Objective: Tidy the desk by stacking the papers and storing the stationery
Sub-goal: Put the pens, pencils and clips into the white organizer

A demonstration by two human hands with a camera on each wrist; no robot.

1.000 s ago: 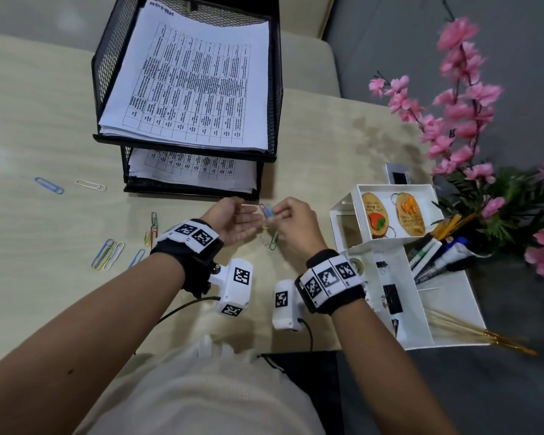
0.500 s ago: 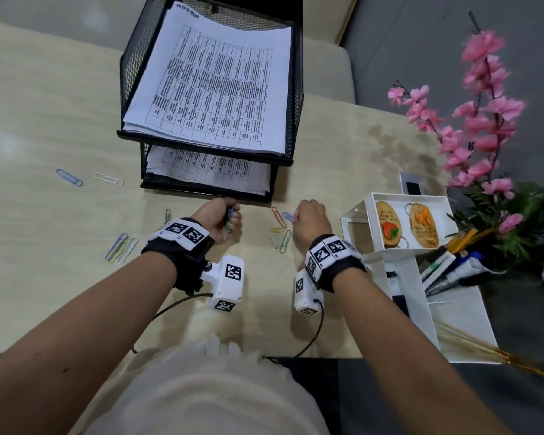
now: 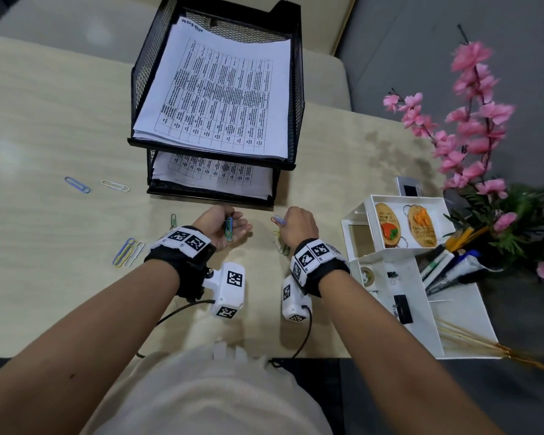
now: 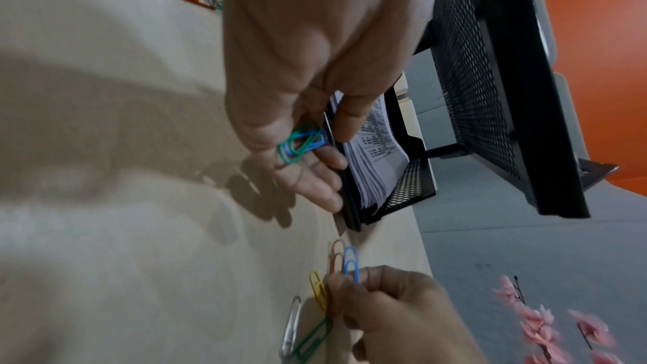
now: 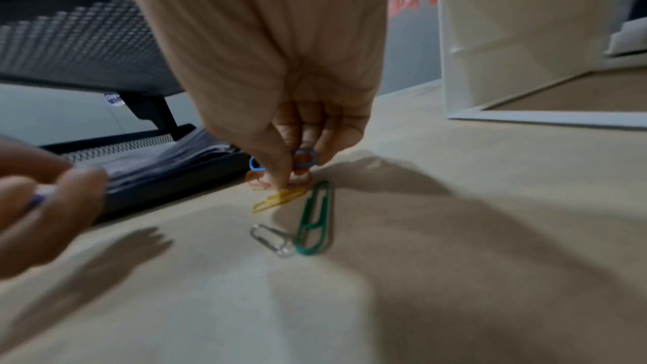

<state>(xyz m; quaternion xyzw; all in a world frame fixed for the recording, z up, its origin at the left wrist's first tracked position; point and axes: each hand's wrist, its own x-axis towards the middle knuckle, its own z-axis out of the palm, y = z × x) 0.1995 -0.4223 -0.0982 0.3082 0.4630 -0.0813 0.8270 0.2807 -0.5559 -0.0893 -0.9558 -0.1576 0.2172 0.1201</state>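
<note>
1. Desk (image 3: 60, 120): pale wood-grain top, a grey floor beyond its far and right edges. Pink artificial blossoms (image 3: 471, 120) stand at the right.
2. Loose paper clips on the desk: a blue one (image 3: 77, 184) and a white one (image 3: 115, 185) lie side by side at the left, well apart from the hands; a mixed cluster (image 3: 128, 252) lies just left of the left wrist; a single green clip (image 3: 173, 220) lies nearer the tray.
3. Left hand (image 3: 222, 227): palm turned up, fingers loosely curled, holding a green and a blue clip (image 4: 302, 143) between thumb and fingers, just in front of the lower tray.
4. Right hand (image 3: 297, 226): fingertips together, pinching a blue paper clip (image 5: 302, 158) with its tips down at the desk. An orange clip (image 5: 259, 180) lies under the fingertips; whether they touch it cannot be told.
5. Just beside the right hand, on the desk: a yellow clip (image 5: 278, 199), a long green clip (image 5: 315, 217) and a silver clip (image 5: 273, 240), the last two touching.
6. Black mesh two-tier tray (image 3: 297, 89): a stack of printed papers (image 3: 217, 95) in the top tier, another stack (image 3: 214, 177) in the lower.
7. White organiser (image 3: 387, 274) at the right: two oval keychains (image 3: 405, 226) in the upper box, pens (image 3: 446, 265) in a side slot, black binder clips (image 3: 402, 304) in a front compartment, thin wooden sticks (image 3: 484, 343) over its near corner.
</note>
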